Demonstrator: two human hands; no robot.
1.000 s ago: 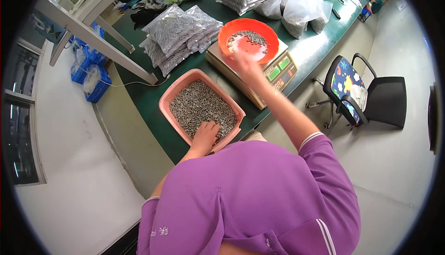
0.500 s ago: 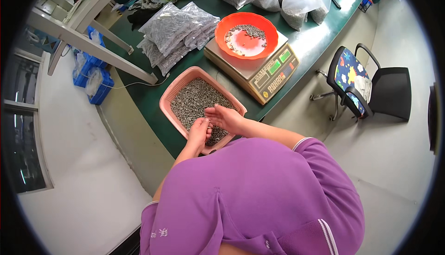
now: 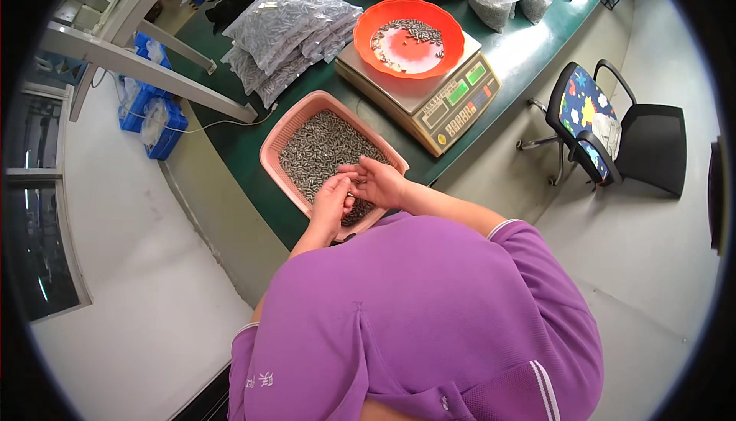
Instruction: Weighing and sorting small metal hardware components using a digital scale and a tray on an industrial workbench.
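Both my hands meet over the near end of a pink plastic basket, which is filled with small shiny metal pieces. My left hand has its fingers curled together; what they hold, if anything, is too small to make out. Close against its fingertips is my right hand, palm turned inward, fingers loosely bent and apart, with nothing clearly visible in it. Beyond the basket, a red scalloped bowl rests on a digital scale. Some of the same kind of pieces lie in the bowl.
Clear bags of metal pieces are stacked left of the scale, with more filled bags behind it. The green table has a white frame at its left. Blue crates and an office chair stand on either side.
The view has tilted slightly, so the table things sit higher in the picture. My hands stay together over the basket, with the right fingers a little more spread.
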